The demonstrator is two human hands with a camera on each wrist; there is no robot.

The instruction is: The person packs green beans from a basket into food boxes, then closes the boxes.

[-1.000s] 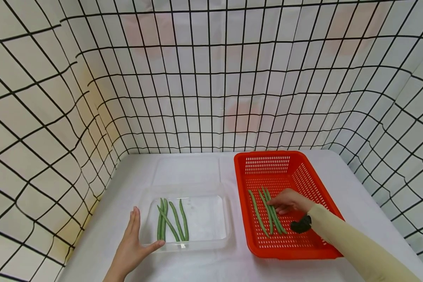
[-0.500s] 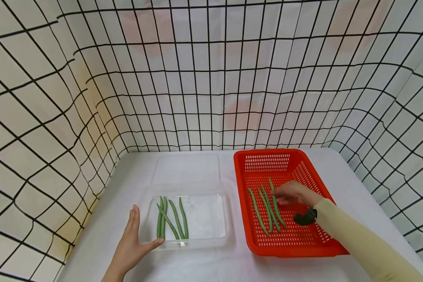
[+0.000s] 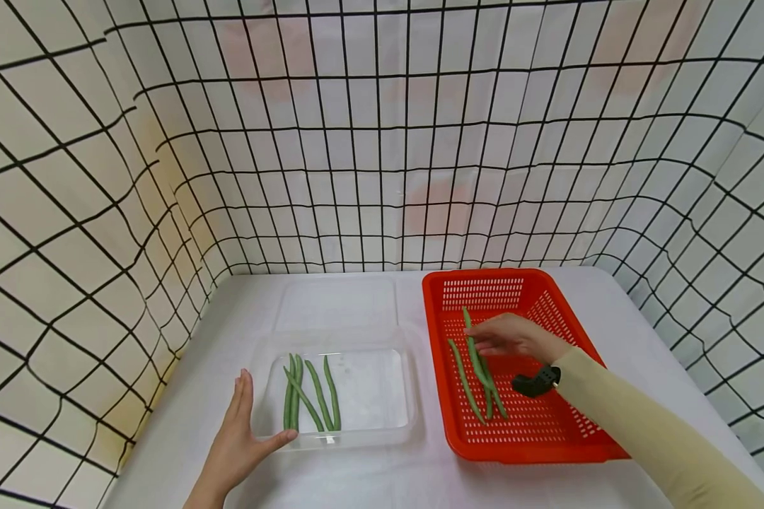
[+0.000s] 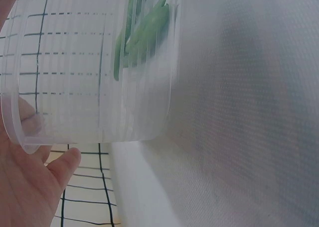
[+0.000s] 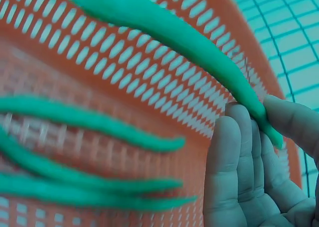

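Between the thumb and fingers of my right hand lies one green bean, pinched near its end; in the right wrist view the tip pokes out just past my thumb while the rest of the pod runs away from my fingertips, up and across the perforated wall of the red basket. Its long axis points away from my palm, roughly along the length of the basket, so the free end leads and the held end trails in my grip. Below my fingers, on the basket floor, the other green beans lie side by side, apart from the one I hold and roughly parallel to it.

Off to the left of that hand, across a strip of white bench, sits the clear plastic container with a few green beans in it, lying lengthwise much as the basket ones do. My left hand is the nearer one to it: flat on the bench with straight fingers along the container's left side and the thumb touching its near corner, holding nothing. The left wrist view shows that thumb against the ribbed clear wall. The held bean is well apart from the container, with the basket's left rim between them.
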